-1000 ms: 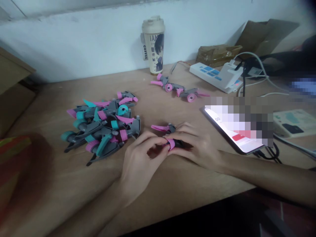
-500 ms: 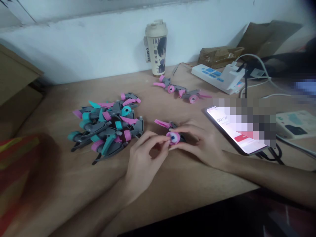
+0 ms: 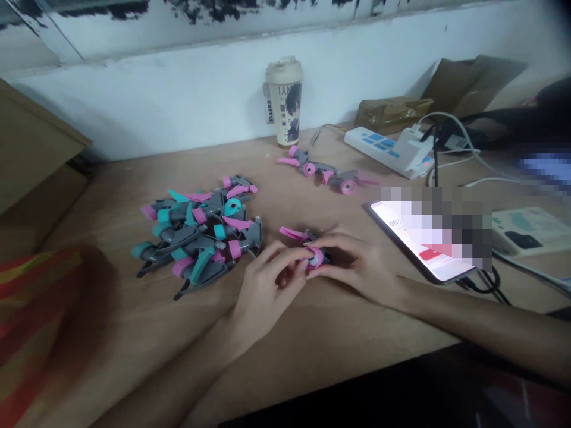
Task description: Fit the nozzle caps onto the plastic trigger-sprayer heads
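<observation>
My right hand [image 3: 363,267] is closed around a grey plastic piece with a pink wheel [image 3: 317,258] and a pink lever [image 3: 292,233]. Thumb and fingers grip it from the right and hide much of the grey body. My left hand [image 3: 270,285] pinches at the wheel's hub from the left; whatever lies between its fingertips is hidden. Left of my hands lies a pile of similar grey pieces [image 3: 196,235] with pink or teal wheels and levers. Farther back, several grey-and-pink pieces [image 3: 325,172] lie in a row.
A lit phone [image 3: 414,244] lies on the wooden table [image 3: 312,339] near my right forearm. A lidded coffee cup [image 3: 285,107] stands by the wall. At the back right are a power strip [image 3: 379,148] with cables and a brown taped package [image 3: 392,113]. Cardboard [image 3: 35,142] stands at left.
The camera view has tilted up slightly. My left fingertips have moved over the wheel's hub, covering more of it. My right hand keeps its grip on the piece.
</observation>
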`<state>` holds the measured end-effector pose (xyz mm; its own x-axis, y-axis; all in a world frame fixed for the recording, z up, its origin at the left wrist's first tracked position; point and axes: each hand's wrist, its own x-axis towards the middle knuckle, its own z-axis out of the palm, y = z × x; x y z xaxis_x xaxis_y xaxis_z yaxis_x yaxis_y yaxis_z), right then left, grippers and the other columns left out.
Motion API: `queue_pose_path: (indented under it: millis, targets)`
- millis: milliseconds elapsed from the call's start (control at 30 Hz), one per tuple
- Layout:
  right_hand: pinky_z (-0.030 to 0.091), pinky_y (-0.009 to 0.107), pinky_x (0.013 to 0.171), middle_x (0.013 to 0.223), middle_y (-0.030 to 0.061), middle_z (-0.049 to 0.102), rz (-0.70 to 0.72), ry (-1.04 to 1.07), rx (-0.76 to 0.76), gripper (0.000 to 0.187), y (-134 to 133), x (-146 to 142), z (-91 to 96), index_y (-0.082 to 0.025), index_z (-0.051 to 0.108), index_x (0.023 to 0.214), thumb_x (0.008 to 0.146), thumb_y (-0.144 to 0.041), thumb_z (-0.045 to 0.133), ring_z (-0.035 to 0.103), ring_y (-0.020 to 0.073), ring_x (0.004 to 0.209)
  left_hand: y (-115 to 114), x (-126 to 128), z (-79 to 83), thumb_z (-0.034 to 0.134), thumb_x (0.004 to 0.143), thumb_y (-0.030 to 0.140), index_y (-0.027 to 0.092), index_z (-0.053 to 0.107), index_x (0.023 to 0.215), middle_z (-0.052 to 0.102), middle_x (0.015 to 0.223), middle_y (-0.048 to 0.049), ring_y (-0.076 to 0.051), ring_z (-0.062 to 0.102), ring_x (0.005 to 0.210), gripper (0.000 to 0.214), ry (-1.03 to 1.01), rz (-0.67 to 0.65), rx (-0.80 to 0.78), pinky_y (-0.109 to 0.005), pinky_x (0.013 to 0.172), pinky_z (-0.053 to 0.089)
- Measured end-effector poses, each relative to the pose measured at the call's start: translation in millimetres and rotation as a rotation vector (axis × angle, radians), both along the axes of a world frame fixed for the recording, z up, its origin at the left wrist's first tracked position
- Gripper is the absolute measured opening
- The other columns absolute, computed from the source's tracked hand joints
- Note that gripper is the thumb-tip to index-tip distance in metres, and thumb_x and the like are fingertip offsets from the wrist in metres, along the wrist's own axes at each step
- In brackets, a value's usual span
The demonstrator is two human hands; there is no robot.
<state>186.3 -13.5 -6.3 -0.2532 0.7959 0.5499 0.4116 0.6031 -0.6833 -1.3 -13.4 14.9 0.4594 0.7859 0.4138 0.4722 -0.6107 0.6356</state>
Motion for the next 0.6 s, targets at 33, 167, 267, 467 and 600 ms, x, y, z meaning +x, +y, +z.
queue_pose_path:
  millis: [33,167,267,467,600]
  targets:
    - [0.049,0.034,0.076,0.090,0.0039,0.065,-0.001,-0.009,0.000,0.029,0,0,-0.2,-0.021,0.065,0.098,0.072,-0.034,0.071,0.059,0.0173,0.086,1,0,-0.2,0.054,0.086,0.013,0.019,0.065,0.096,0.053,0.075,0.0010,-0.007,0.050,0.060,0.016,0.002,-0.023,-0.009,-0.017,0.053,0.041]
    - [0.049,0.035,0.078,0.092,0.0038,0.066,-0.036,-0.052,-0.003,0.029,1,-1,0.6,-0.022,0.065,0.099,0.074,-0.036,0.069,0.060,0.0185,0.088,1,-2,-2.4,0.054,0.086,0.017,0.018,0.062,0.094,0.051,0.070,0.0028,-0.007,0.047,0.057,0.012,-0.063,0.033,-0.029,-0.017,0.053,0.040]
    - [0.047,0.036,0.083,0.096,0.0033,0.067,-0.100,-0.088,0.011,0.030,2,0,7.7,-0.023,0.064,0.100,0.074,-0.036,0.069,0.060,0.0193,0.091,3,-5,-4.8,0.052,0.087,0.023,0.016,0.056,0.084,0.051,0.065,0.0034,-0.007,0.047,0.054,0.009,-0.097,0.146,-0.088,-0.019,0.052,0.039]
    - [0.042,0.036,0.087,0.098,0.0025,0.069,-0.171,-0.143,0.236,0.029,23,-20,49.0,-0.021,0.065,0.095,0.074,-0.041,0.069,0.060,0.0203,0.095,5,-6,-7.9,0.054,0.085,0.025,0.017,0.054,0.070,0.052,0.064,0.0041,-0.009,0.048,0.057,0.017,0.229,-0.018,-0.065,-0.021,0.054,0.035]
    - [0.033,0.039,0.094,0.104,0.0044,0.067,-0.048,-0.332,0.282,0.034,56,-65,66.8,-0.017,0.064,0.099,0.078,-0.044,0.063,0.058,0.0215,0.101,-1,-3,-9.2,0.052,0.086,0.025,0.016,0.055,0.070,0.053,0.063,0.0039,-0.009,0.049,0.057,0.019,0.320,-0.115,-0.004,-0.022,0.054,0.035]
